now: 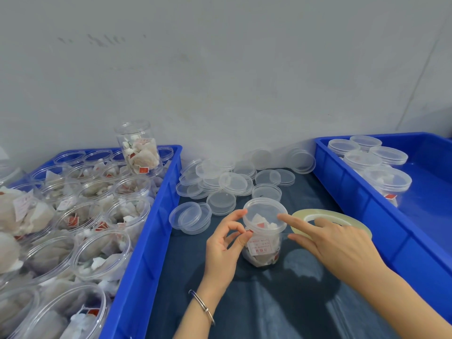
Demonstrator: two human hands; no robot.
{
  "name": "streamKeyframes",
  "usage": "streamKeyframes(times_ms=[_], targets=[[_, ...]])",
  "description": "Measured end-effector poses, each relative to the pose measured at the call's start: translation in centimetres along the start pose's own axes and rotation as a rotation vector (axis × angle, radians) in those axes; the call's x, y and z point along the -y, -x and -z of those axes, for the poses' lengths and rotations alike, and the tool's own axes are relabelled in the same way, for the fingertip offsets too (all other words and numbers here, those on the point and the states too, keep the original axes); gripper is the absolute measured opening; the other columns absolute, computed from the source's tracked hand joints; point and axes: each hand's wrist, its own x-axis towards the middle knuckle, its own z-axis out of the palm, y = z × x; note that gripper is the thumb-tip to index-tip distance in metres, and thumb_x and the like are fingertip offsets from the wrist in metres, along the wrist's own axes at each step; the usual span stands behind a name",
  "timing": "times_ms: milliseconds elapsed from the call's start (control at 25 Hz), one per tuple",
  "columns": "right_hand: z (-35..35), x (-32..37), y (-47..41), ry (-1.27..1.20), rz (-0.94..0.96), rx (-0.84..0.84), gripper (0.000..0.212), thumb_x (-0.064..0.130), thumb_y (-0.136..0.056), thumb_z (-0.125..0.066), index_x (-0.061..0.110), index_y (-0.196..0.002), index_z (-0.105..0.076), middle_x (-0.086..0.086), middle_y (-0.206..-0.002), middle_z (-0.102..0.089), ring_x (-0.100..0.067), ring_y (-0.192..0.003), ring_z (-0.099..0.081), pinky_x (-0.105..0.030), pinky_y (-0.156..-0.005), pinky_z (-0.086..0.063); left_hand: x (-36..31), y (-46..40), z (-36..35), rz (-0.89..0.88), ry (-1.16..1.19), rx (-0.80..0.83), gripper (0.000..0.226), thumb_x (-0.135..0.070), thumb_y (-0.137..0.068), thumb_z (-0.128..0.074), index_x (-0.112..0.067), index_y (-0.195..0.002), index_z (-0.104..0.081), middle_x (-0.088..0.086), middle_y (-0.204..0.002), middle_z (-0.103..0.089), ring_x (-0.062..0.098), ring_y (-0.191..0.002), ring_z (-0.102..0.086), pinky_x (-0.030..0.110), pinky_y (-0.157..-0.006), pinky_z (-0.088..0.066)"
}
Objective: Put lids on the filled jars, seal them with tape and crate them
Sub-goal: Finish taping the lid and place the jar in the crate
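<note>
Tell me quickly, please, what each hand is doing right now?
Left hand: pinching the jar at its lid rim.
Right hand: open, forefinger touching the lid.

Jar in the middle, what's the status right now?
Left hand pinches at the jar below the lid. Right hand fingertip on lid rim, tape roll round its fingers. Nothing in the way.

A plain, pale grey-white wall [220, 69] fills the upper half of the view, matte and slightly scuffed, with faint dark smudges high on its left side. A thin vertical seam or corner line runs down the wall at the far right. Below it lies a work surface covered with a dark blue-grey cloth [269, 302], creased and faintly glossy. The light is soft, even and cool.
</note>
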Motion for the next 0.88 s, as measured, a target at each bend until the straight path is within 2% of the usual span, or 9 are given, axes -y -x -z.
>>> streamKeyframes(times_ms=[160, 240, 320, 440, 520, 600, 720, 800, 880], targets=[[0.0, 0.3, -0.1, 0.019, -0.020, 0.124, 0.051, 0.061, -0.069, 0.026, 0.061, -0.119, 0.037, 0.011, -0.082, -0.047, -0.009, -0.060, -0.046, -0.023, -0.039, -0.012, 0.3, -0.3, 0.1, -0.013, -0.067, 0.010, 0.017, -0.003, -0.084, -0.067, -0.011, -0.072, -0.059, -0.016, -0.120, -0.064, 0.002, -0.119, -0.054, 0.032, -0.094, -0.049], [0.9, 0.4, 0.0, -0.053, -0.062, 0.049, 0.055, 0.066, -0.080, 0.012, 0.066, -0.134, 0.006, 0.010, -0.071, -0.045, -0.009, -0.050, -0.040, -0.022, -0.038, -0.006, 0.1, -0.4, 0.0, -0.036, -0.092, 0.006, 0.017, -0.003, -0.084, -0.068, -0.012, -0.073, -0.059, -0.016, -0.117, -0.064, 0.004, -0.117, -0.055, 0.034, -0.092, -0.050], [1.6, 0.4, -0.1, -0.202, -0.079, 0.098, 0.050, 0.064, -0.091, -0.020, 0.052, -0.128, -0.051, 0.009, -0.052, -0.037, -0.011, -0.036, -0.026, -0.017, -0.041, 0.006, 0.0, -0.7, 0.1, -0.096, -0.172, 0.016, 0.016, -0.004, -0.084, -0.069, -0.015, -0.076, -0.060, -0.017, -0.114, -0.063, 0.007, -0.114, -0.057, 0.035, -0.090, -0.051], [1.3, 0.4, -0.4, -0.221, -0.006, -0.104, 0.050, 0.058, -0.092, -0.029, 0.037, -0.110, -0.071, 0.011, -0.046, -0.026, -0.012, -0.033, -0.014, -0.006, -0.049, 0.008, -0.3, -1.6, 0.5, -0.170, -0.303, 0.063, 0.019, -0.007, -0.082, -0.072, -0.020, -0.086, -0.058, -0.019, -0.111, -0.062, 0.010, -0.111, -0.057, 0.033, -0.089, -0.049], [0.9, 0.3, -0.6, -0.223, -0.004, -0.161, 0.055, 0.059, -0.094, -0.023, 0.038, -0.109, -0.071, 0.012, -0.047, -0.026, -0.013, -0.031, -0.017, -0.006, -0.047, 0.008, -0.7, -2.2, 0.8, -0.152, -0.305, 0.100, 0.031, -0.007, -0.080, -0.073, -0.026, -0.097, -0.056, -0.021, -0.109, -0.060, 0.007, -0.110, -0.057, 0.028, -0.092, -0.048], [1.0, 0.4, -0.5, -0.232, -0.058, -0.033, 0.048, 0.063, -0.090, -0.026, 0.048, -0.119, -0.062, 0.013, -0.049, -0.045, -0.012, -0.031, -0.036, -0.013, -0.042, 0.007, -1.2, -3.0, 1.2, -0.168, -0.361, 0.176, 0.031, -0.003, -0.082, -0.071, -0.027, -0.099, -0.064, -0.016, -0.105, -0.058, 0.006, -0.105, -0.057, 0.027, -0.093, -0.048], [-0.6, 0.0, -0.3, -0.029, -0.011, -0.113, 0.060, 0.064, -0.078, 0.011, 0.064, -0.136, -0.005, 0.018, -0.093, -0.062, -0.004, -0.067, -0.061, -0.021, -0.036, -0.010, -1.6, -4.0, 1.9, -0.172, -0.393, 0.271, 0.024, 0.001, -0.088, -0.062, -0.019, -0.096, -0.072, -0.006, -0.107, -0.056, 0.005, -0.105, -0.056, 0.029, -0.096, -0.046], [-1.0, -0.1, -0.4, -0.038, -0.005, -0.012, 0.062, 0.065, -0.076, 0.017, 0.061, -0.137, 0.006, 0.019, -0.102, -0.060, -0.004, -0.075, -0.061, -0.021, -0.037, -0.013, -1.8, -3.9, 1.5, -0.087, -0.396, 0.367, 0.017, -0.016, -0.086, -0.067, -0.017, -0.103, -0.065, -0.014, -0.124, -0.048, -0.003, -0.119, -0.046, 0.021, -0.103, -0.038], [-1.3, 0.0, -0.6, -0.043, -0.017, 0.028, 0.068, 0.066, -0.071, 0.021, 0.058, -0.138, 0.009, 0.018, -0.097, -0.060, -0.005, -0.069, -0.058, -0.022, -0.036, -0.013, -1.6, -2.8, -0.1, 0.003, -0.402, 0.366, 0.056, -0.033, -0.070, -0.083, -0.024, -0.113, -0.049, -0.030, -0.127, -0.039, -0.013, -0.122, -0.038, 0.006, -0.099, -0.033]])
